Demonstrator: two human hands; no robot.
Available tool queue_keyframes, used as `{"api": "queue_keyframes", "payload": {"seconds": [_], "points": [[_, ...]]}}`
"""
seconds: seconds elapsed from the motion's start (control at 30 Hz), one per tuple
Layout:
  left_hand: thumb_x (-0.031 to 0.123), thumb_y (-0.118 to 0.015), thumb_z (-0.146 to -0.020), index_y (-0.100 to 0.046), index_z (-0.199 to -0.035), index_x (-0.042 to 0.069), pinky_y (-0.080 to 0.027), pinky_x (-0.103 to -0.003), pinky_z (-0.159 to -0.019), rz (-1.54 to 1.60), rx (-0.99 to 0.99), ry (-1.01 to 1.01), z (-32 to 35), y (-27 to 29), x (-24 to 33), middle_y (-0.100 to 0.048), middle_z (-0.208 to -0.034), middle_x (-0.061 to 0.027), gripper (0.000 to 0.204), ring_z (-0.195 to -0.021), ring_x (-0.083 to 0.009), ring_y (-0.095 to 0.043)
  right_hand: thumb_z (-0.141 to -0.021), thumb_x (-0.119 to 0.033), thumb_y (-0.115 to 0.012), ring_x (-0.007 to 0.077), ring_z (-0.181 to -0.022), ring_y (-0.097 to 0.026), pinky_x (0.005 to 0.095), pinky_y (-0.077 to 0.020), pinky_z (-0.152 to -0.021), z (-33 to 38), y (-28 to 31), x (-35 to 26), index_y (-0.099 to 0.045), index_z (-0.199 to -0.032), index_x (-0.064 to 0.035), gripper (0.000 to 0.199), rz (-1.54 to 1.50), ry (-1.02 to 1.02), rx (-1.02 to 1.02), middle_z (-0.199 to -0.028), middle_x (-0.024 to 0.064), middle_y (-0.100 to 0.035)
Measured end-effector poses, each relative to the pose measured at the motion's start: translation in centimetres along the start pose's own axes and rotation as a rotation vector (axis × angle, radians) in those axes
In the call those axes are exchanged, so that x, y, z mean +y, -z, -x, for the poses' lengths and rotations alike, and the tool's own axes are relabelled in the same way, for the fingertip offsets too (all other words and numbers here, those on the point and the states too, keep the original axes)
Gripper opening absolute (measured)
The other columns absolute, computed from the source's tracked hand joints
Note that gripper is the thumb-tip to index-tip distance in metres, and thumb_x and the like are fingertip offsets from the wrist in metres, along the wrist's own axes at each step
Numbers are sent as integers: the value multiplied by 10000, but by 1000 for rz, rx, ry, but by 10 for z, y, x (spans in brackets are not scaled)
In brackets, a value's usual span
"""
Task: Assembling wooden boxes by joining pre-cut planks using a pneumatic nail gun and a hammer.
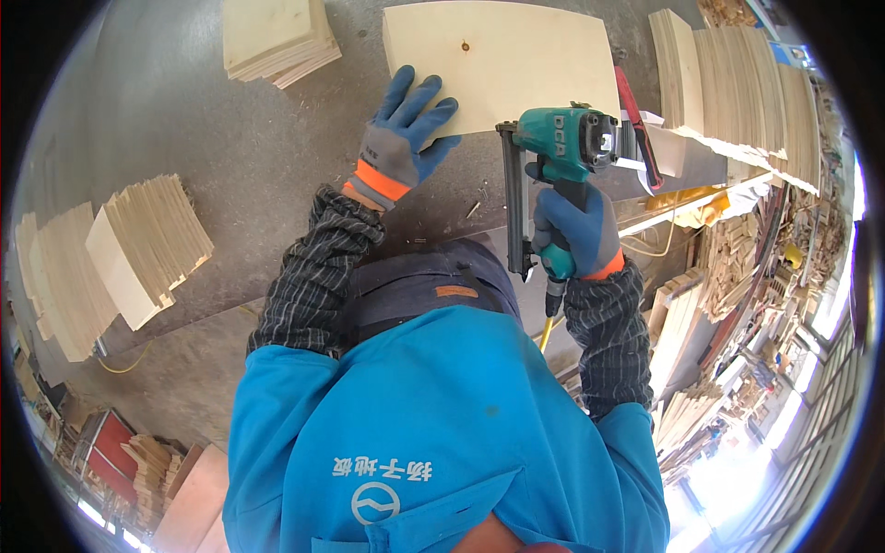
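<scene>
My right hand, in a blue and grey glove, is wrapped round the handle of a teal pneumatic staple gun. Its long black magazine hangs at the left side, and a yellow air hose runs down from the grip. A pale plywood sheet with a dark knot lies on the grey table in front of me. My left hand, gloved alike, rests with fingers spread over the sheet's near left corner. The gun's head is at the sheet's near right edge; whether they touch I cannot tell.
Stacks of plywood pieces stand at the far left, the left and the right of the grey table. A red and black hand tool lies right of the sheet. Small scraps lie near the table's front edge.
</scene>
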State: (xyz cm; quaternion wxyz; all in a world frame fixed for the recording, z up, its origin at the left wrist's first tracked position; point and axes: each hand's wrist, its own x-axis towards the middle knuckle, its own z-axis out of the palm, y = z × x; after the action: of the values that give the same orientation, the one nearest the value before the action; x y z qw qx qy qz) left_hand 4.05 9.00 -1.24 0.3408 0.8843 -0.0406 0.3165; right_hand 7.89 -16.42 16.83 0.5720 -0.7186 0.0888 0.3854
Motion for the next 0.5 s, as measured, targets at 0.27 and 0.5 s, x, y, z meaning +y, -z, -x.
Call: {"api": "queue_keyframes", "payload": {"seconds": [0.27,0.5], "points": [[231,-904,-812,-718,-1256,182,-557,-560,-1100,-29,-37,-16,-1,0,0,-646,-1457,-122,484,-1442,-484,-502,-953,-195,-678,105,-599,-605,272,-487,-548,-1,-3,-2,-665,-1315,21,421,16,-1,-35,-769,30,-631],[223,-906,-807,-716,-1255,185,-565,-565,-1088,-11,-5,-7,-1,1,0,-643,-1463,-120,488,-1446,-478,-503,-936,-196,-634,110,-594,-603,272,-500,-556,-1,-7,-7,-611,-1394,58,525,137,-19,24,-754,24,-604]]}}
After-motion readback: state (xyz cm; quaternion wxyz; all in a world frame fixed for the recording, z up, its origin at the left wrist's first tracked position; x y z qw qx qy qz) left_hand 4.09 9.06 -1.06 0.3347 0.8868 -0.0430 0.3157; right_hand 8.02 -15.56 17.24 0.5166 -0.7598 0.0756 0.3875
